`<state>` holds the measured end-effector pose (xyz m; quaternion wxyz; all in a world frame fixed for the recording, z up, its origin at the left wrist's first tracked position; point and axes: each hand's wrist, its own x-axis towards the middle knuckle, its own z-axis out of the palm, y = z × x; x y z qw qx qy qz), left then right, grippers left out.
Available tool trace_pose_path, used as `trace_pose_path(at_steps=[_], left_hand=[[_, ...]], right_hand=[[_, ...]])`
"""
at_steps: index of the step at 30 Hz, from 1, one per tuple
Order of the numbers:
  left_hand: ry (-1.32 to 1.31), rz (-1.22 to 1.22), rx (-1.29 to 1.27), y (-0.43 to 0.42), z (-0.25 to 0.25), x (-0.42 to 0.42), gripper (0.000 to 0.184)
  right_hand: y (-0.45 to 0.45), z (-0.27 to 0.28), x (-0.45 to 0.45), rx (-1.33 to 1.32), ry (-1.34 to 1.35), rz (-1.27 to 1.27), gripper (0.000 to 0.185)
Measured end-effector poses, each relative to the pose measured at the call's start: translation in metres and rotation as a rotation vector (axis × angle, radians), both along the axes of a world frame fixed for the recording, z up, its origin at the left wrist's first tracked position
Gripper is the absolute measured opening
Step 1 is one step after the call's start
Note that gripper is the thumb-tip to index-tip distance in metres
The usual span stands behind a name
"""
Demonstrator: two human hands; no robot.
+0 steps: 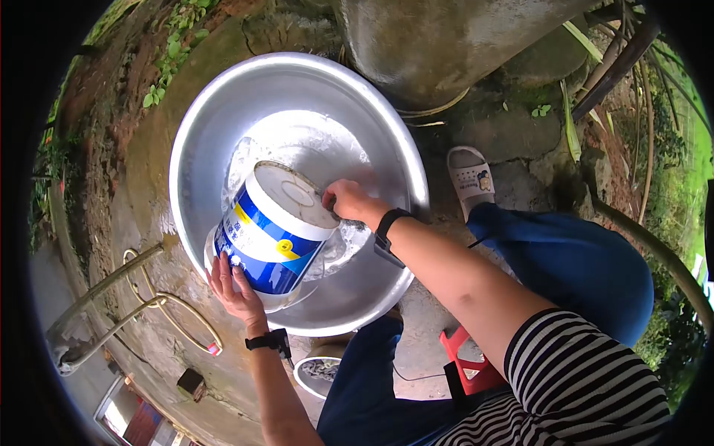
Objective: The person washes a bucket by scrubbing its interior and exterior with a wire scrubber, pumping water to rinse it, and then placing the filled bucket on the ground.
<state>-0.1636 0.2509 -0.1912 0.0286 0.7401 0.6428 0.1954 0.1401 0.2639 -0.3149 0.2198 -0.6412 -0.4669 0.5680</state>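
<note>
A blue and white plastic bucket [260,238] lies tilted in a large silver metal basin [201,141], its pale round base turned up toward me. My left hand [236,291] supports the bucket's lower side, fingers spread over the blue label near the rim. At the edge of the base is my right hand [348,202], its fingers curled and pressed against the bucket. A small dark thing shows under those fingers, too covered to name. Some water [342,249] glistens in the basin around the bucket. A thin wire handle hangs at the bucket's open end.
A large grey rounded vessel [416,44] stands behind the basin. Yellowish hose [182,305] and a metal frame lie to the left. Near my legs are a small bowl [316,375] with dark contents and a red stool [468,364]. My sandalled foot [470,175] rests at right.
</note>
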Motion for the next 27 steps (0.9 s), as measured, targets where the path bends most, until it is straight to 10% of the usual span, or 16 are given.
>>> trace_pose_path(at_steps=[5, 9, 13, 19, 21, 27], left_hand=[[0.098, -0.125, 0.045, -0.009, 0.001, -0.002, 0.040], [0.139, -0.129, 0.030, -0.001, 0.002, -0.005, 0.041], [0.101, -0.128, 0.045, -0.003, 0.002, -0.002, 0.041], [0.102, -0.043, 0.035, -0.004, 0.003, 0.001, 0.039], [0.109, -0.048, 0.037, 0.001, 0.004, 0.000, 0.038], [0.109, -0.060, 0.059, -0.005, 0.003, 0.000, 0.038]], right_hand=[[0.060, -0.017, -0.035, 0.051, -0.296, 0.075, 0.019], [0.102, 0.020, -0.038, 0.577, 0.293, -0.273, 0.036], [0.094, 0.001, -0.029, 0.523, 0.412, -0.202, 0.028], [0.055, -0.019, -0.010, 0.587, -0.415, 0.388, 0.023], [0.048, 0.001, -0.008, 0.107, -0.457, 0.549, 0.019], [0.099, 0.018, -0.023, 0.509, -0.109, -0.079, 0.020]])
